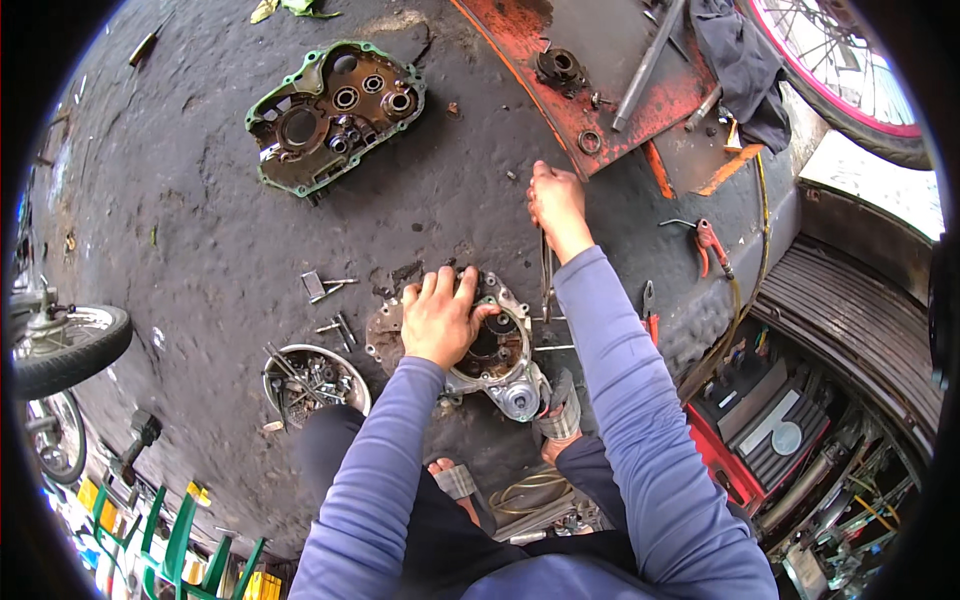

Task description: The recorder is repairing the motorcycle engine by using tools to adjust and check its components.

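My left hand (440, 315) lies with spread fingers on top of a grey metal engine case (520, 395), its thumb by the round opening. The case rests on the floor between my feet, a dark greasy cavity showing inside. Farther off and to the right, my right hand (557, 205) is closed in a fist, its contents hidden by the fingers. A slim dark metal tool (546, 280) shows just below that hand; whether the fist grips it I cannot tell. At the far left, another case half (340, 120) with a green gasket rim lies with its bearings facing up.
A bowl (366, 395) of bolts and small parts sits left of the case, near loose bolts (337, 330). A rusty red metal sheet (600, 90) bears parts and a pipe. A red air gun (710, 245), pliers (650, 310) and a red toolbox (725, 465) are at right.
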`<action>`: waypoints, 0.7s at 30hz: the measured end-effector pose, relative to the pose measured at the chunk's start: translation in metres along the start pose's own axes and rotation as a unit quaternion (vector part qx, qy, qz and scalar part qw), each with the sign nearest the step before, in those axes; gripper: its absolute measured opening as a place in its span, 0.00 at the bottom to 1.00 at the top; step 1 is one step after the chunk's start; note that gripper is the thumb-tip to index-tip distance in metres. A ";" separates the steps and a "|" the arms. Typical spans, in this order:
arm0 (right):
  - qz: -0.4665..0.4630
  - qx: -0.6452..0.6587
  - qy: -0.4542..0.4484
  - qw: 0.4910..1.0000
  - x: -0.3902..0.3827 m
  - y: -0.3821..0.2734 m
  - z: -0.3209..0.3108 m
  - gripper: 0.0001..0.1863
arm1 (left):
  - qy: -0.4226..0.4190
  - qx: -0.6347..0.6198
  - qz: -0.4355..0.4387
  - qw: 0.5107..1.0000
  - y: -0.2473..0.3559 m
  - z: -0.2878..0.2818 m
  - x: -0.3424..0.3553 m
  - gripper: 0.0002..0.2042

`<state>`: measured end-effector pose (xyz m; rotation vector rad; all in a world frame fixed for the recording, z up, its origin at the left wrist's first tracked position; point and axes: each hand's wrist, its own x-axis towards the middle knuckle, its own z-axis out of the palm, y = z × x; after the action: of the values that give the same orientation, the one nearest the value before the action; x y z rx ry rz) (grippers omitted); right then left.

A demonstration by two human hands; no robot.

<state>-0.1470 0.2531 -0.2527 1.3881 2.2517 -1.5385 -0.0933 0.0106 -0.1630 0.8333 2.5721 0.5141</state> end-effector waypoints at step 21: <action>-0.067 -0.163 0.072 0.982 -0.015 -0.015 -0.004 0.20 | 0.017 0.003 0.008 1.000 0.002 0.011 0.003 0.30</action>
<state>-0.1470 0.2450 -0.2326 1.3149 2.5840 -1.0612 -0.0891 0.0162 -0.1722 0.8539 2.6015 0.5291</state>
